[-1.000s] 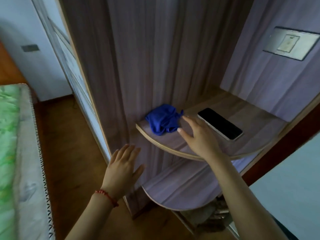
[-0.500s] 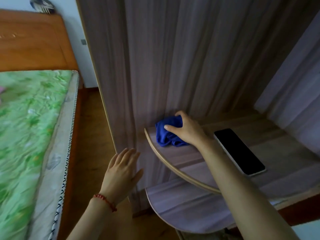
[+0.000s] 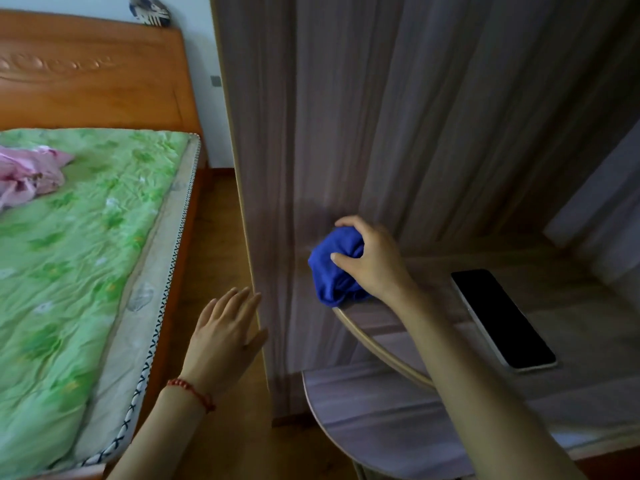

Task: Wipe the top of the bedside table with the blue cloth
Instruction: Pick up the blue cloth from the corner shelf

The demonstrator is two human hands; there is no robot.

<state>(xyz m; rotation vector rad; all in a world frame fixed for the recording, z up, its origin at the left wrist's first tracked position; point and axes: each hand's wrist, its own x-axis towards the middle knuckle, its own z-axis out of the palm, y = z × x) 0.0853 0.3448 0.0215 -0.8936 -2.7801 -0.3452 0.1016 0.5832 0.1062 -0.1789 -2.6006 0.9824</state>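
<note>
The blue cloth (image 3: 334,268) is bunched up at the left end of the bedside table's curved top (image 3: 433,323), against the tall wood-grain side panel. My right hand (image 3: 372,261) is closed around the cloth, thumb and fingers wrapped over it. The cloth seems slightly raised, with its lower end at the table's left tip. My left hand (image 3: 225,334) hovers open, fingers apart, over the floor beside the panel's edge, holding nothing; a red bracelet is on its wrist.
A black phone (image 3: 502,317) lies face up on the table top, right of my forearm. A lower curved shelf (image 3: 398,427) sits beneath. A bed with a green sheet (image 3: 69,254) and an orange headboard stands to the left across a strip of wooden floor.
My right hand reached the cloth, closed on it and drew it up at the table's left end. The view swung left, showing the bed. The left hand stayed about where it was.
</note>
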